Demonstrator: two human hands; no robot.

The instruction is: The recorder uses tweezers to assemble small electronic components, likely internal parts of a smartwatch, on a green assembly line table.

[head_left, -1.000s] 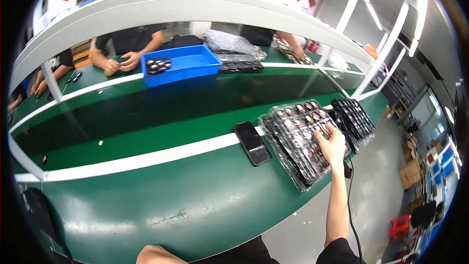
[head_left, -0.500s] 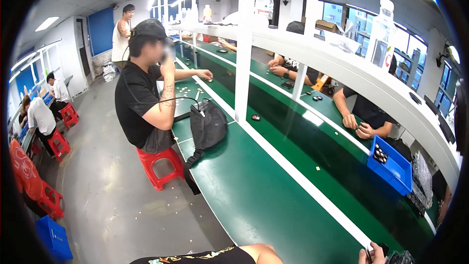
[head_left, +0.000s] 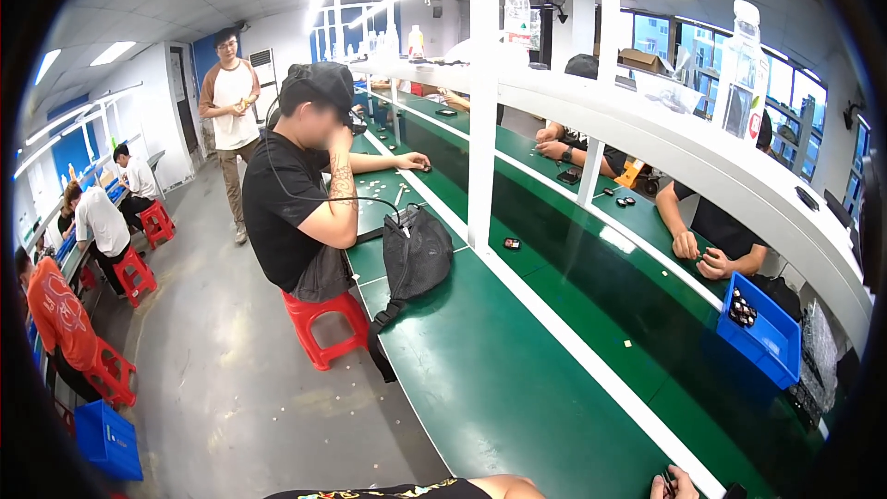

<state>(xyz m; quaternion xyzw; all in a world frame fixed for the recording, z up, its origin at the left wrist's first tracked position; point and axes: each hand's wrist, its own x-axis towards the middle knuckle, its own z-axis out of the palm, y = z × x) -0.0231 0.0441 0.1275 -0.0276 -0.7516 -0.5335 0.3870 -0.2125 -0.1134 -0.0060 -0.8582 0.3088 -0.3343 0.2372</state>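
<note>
At the lower right edge, my left hand (head_left: 682,483) shows only in part, by the white strip along the green bench (head_left: 517,407). Its fingers are closed round a small, thin, dark piece (head_left: 666,480), too little of which shows to name. My left upper arm (head_left: 508,486) and a black sleeve with a coloured print (head_left: 407,492) cross the lower edge. A dark item (head_left: 735,492) lies just right of the hand, cut off by the frame. My right hand is outside the picture.
A black bag (head_left: 416,254) lies on the bench beside a seated co-worker (head_left: 296,194) on a red stool (head_left: 323,328). Across the green belt stands a blue bin (head_left: 762,333) with small dark parts, near another person's hands (head_left: 699,254). White posts (head_left: 482,102) carry a shelf with bottles.
The whole view has shifted, so the bench and people sit farther right and lower. My hand appears farther left. The standing person at the back has come nearer, hands together in front.
</note>
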